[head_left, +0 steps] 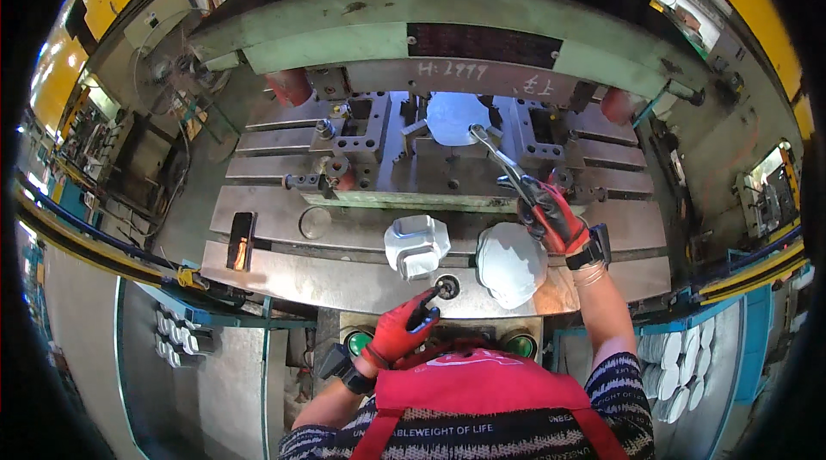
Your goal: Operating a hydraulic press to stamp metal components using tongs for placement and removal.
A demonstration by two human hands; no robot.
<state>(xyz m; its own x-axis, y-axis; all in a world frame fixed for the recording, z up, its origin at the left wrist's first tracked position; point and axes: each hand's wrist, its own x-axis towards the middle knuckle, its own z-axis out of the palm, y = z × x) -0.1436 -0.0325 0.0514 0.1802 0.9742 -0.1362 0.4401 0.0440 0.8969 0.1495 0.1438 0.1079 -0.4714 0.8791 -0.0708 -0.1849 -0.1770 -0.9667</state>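
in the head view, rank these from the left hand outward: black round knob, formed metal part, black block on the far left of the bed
1. black round knob, at the left hand fingertips.
2. formed metal part, just beyond, on the bed.
3. black block, far to the left.

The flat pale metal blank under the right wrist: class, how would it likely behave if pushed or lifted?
The flat blank looks like thin sheet metal, so probably stiff and fairly light. Lying flat on the smooth steel bed, it would likely slide, not roll. Its edges may be sharp; both hands wear gloves.
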